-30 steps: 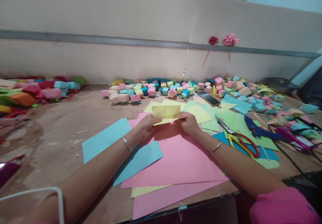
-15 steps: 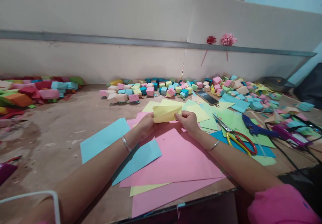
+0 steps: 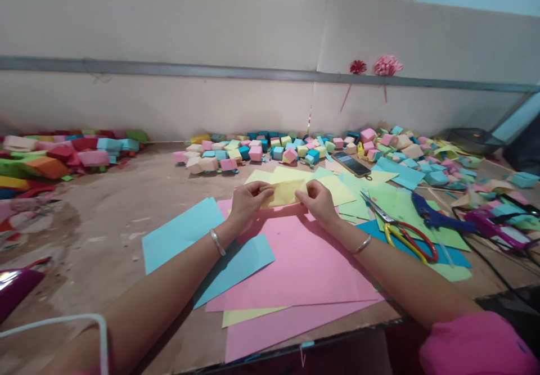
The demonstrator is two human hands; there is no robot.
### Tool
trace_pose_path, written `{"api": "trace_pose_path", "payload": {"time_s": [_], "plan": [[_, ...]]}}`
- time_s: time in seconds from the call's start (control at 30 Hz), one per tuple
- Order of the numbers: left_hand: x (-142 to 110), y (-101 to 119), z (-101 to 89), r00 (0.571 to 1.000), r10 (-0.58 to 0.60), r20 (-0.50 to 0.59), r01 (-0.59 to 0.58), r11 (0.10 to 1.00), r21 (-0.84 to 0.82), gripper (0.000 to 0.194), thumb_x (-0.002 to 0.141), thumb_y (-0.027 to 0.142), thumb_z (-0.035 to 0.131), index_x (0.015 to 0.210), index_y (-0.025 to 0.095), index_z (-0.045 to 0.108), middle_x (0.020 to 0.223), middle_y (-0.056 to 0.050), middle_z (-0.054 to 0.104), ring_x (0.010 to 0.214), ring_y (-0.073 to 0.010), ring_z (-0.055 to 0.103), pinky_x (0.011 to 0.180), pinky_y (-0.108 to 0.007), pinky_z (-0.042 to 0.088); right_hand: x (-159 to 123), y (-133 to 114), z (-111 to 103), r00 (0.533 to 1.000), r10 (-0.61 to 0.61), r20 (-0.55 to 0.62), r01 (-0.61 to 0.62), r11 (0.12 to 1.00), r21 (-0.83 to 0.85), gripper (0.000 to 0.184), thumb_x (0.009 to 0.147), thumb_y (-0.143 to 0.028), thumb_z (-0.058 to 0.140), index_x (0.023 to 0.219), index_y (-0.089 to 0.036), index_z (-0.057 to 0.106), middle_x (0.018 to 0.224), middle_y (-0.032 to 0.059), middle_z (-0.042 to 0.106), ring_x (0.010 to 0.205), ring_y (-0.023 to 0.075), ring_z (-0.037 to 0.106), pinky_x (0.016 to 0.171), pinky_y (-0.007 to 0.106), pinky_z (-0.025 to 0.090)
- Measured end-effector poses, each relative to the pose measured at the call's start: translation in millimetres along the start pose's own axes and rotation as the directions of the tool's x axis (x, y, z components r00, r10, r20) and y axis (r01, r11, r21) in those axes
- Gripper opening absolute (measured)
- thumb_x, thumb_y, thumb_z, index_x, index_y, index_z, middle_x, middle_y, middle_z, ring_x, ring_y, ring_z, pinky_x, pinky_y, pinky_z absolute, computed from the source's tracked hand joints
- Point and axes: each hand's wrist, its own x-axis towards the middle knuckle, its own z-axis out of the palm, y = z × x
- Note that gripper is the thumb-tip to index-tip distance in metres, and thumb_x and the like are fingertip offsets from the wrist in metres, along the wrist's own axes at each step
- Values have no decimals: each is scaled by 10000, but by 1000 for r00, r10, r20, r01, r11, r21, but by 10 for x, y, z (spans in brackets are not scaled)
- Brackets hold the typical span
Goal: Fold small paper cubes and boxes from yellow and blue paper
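Between my two hands is a small folded piece of yellow paper [image 3: 287, 191]. My left hand [image 3: 250, 202] pinches its left end, thumb on the near face. At the opposite end, my right hand [image 3: 317, 199] grips it between thumb and fingers. The paper is held above a large pink sheet [image 3: 304, 262] on the table. Light blue sheets [image 3: 236, 271] lie under and beside my left forearm. Behind the held piece, more yellow sheets [image 3: 291, 174] are spread out. Fingers behind the paper are partly hidden.
Scissors [image 3: 394, 226] with red and yellow handles, a blue glue gun [image 3: 439, 215] and a phone [image 3: 350, 163] lie on the right. Small coloured paper boxes [image 3: 255, 153] line the wall. More paper boxes [image 3: 63, 156] are piled at left. A white cable [image 3: 101, 335] crosses the lower left.
My left thumb has come round onto the near face of the yellow paper, and the paper has tilted and changed shape slightly. The view has shifted a little to the left.
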Motion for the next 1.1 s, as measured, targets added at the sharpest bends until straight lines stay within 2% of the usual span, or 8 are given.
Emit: {"api": "trace_pose_path", "payload": {"time_s": [0.03, 0.1, 0.17, 0.3, 0.4, 0.77, 0.97, 1.1], "plan": [[4, -14, -3, 1000, 4, -3, -4, 1000, 13, 252, 705, 357, 737, 830, 139, 726, 759, -38, 684, 668, -142, 582, 577, -226, 430, 9, 6, 2, 1000, -4, -11, 4, 1000, 27, 260, 699, -369, 679, 853, -191, 568, 610, -64, 508, 570, 115, 491, 539, 236, 393], [8, -30, -6, 1000, 13, -2, -13, 999, 40, 255, 704, 368, 733, 813, 137, 729, 740, -42, 680, 661, -144, 576, 567, -227, 424, 26, 22, 5, 1000, -10, -22, 12, 996, 93, 478, 684, -376, 696, 1094, -187, 539, 686, -53, 557, 623, 130, 544, 584, 254, 441], [8, -37, -3, 1000, 22, 0, -22, 997, 70, 256, 696, 370, 735, 803, 136, 733, 740, -50, 684, 667, -151, 575, 565, -230, 424, 40, 42, 4, 1000, -13, -24, 16, 992, 129, 532, 690, -380, 687, 1156, -175, 533, 723, -37, 568, 656, 136, 559, 611, 264, 456], [2, -36, 7, 999, 39, 9, -40, 990, 134, 242, 702, 356, 720, 816, 143, 744, 752, -55, 691, 677, -157, 576, 550, -226, 409, 54, 79, -5, 998, -13, -55, 19, 994, 109, 341, 732, -357, 613, 1006, -155, 605, 694, -32, 520, 607, 113, 499, 565, 244, 413], [-6, -23, 8, 999, 51, 15, -53, 983, 176, 243, 733, 359, 689, 851, 153, 742, 745, -46, 690, 665, -152, 571, 547, -224, 399, 57, 89, -11, 998, -17, -67, 24, 995, 100, 298, 731, -342, 593, 964, -158, 602, 694, -27, 527, 604, 115, 496, 553, 242, 403], [-11, 24, 12, 996, 72, 42, -82, 943, 321, 227, 762, 381, 638, 740, 166, 708, 685, -29, 678, 642, -152, 560, 550, -235, 380, 48, 56, -33, 997, -57, -44, 55, 998, -44, 148, 729, -311, 547, 752, -175, 602, 667, -1, 596, 607, 136, 531, 566, 256, 424], [-20, 35, 19, 996, 56, 65, -78, 911, 404, 191, 768, 324, 604, 672, 176, 678, 621, -14, 650, 588, -154, 538, 524, -257, 353, 29, 27, -64, 993, -118, 10, 118, 969, -219, 106, 733, -251, 503, 705, -197, 591, 658, -10, 599, 617, 143, 539, 590, 260, 414], [-23, 33, 5, 993, 29, 110, -81, 861, 501, 176, 728, 297, 639, 592, 186, 658, 591, -16, 642, 584, -169, 546, 531, -273, 333, 14, 25, -68, 982, -160, 104, 188, 912, -365, 93, 719, -188, 511, 669, -206, 588, 641, -6, 592, 625, 154, 532, 614, 274, 382]]}}
